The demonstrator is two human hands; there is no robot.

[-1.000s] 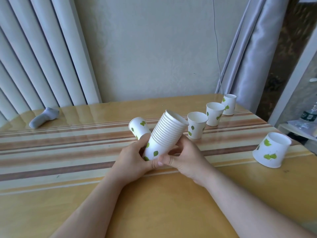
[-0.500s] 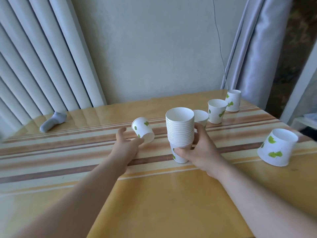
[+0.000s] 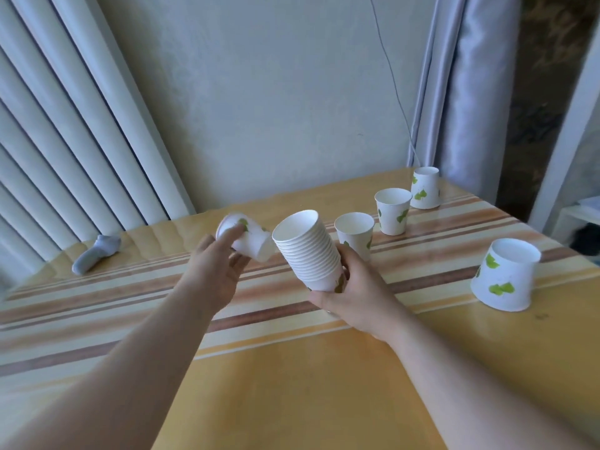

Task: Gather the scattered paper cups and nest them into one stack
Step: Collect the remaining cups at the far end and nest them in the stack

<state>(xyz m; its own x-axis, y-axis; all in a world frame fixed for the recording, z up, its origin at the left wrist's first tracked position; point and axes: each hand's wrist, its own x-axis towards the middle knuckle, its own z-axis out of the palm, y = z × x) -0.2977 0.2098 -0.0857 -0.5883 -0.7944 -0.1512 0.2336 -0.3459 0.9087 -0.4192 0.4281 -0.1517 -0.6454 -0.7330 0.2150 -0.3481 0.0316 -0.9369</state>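
Five loose paper cups and one nested stack appear on the striped table (image 3: pixel 292 384), which we read from left to right. At far left a grey sock (image 3: pixel 95 254) lies near the table's back edge, below the vertical blinds (image 3: pixel 65 125). Next we find the left hand (image 3: pixel 214 271), fingers curled about a single tilted cup (image 3: pixel 248 240); the index finger lies across the cup's wall near its base, and the cup's mouth points right and slightly down, toward the stack. We see this cup raised off the table and just beside the stack, though we cannot tell whether the two touch. At centre the right hand (image 3: pixel 354 297) closes around the lower part of the stack of cups (image 3: pixel 308 251), which leans left with its open mouth facing up and to the left; its bottom is hidden by the fingers. Just behind the right hand an upright cup (image 3: pixel 354 233) stands on the stripes. Further right and further back we note a second upright cup (image 3: pixel 393 211), and beyond it an inverted cup (image 3: pixel 424 187) near the table's far corner, beside the grey curtain (image 3: pixel 470 92). A thin cord (image 3: pixel 389 66) hangs down the wall. At far right, well apart from the others, an inverted cup with green leaf prints (image 3: pixel 505 274) sits close to the table's right edge.
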